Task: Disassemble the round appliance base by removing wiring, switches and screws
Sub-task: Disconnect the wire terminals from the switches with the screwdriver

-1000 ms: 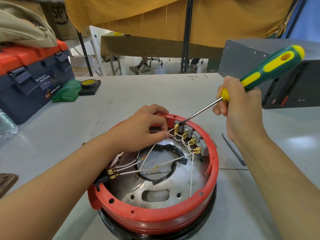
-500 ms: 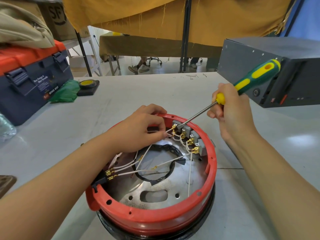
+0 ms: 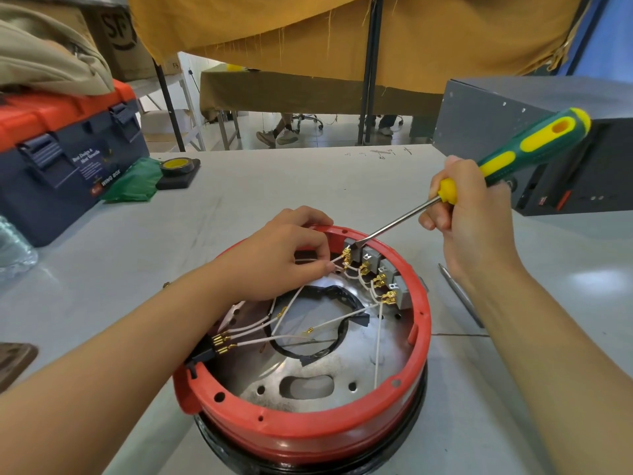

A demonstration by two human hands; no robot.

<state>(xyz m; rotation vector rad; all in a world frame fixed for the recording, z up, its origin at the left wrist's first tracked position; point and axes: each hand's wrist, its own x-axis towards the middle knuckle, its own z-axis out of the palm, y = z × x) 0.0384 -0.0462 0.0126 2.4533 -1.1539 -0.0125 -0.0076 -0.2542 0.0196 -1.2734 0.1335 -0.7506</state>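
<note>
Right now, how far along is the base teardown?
Early to midway. Done: some white wires lie loose. In hand: left hand pinches a wire at the first switch; right hand holds the screwdriver against it. Left: four switches remain mounted, most wires attached.

- Bright, even daylight fills the scene; the floor beyond the table [image 3: 308, 180] in the upper middle of the frame is the brightest area.
- Soft glare patches lie on the table at right (pale, blurred-edged).
- The metal plate [image 3: 329, 368] at lower centre shows dull reflections.
- Shadows are faint and soft.
- Wide-angle bending stretches the forearms at the lower corners.
- Centre is sharp; edges slightly soft.
</note>
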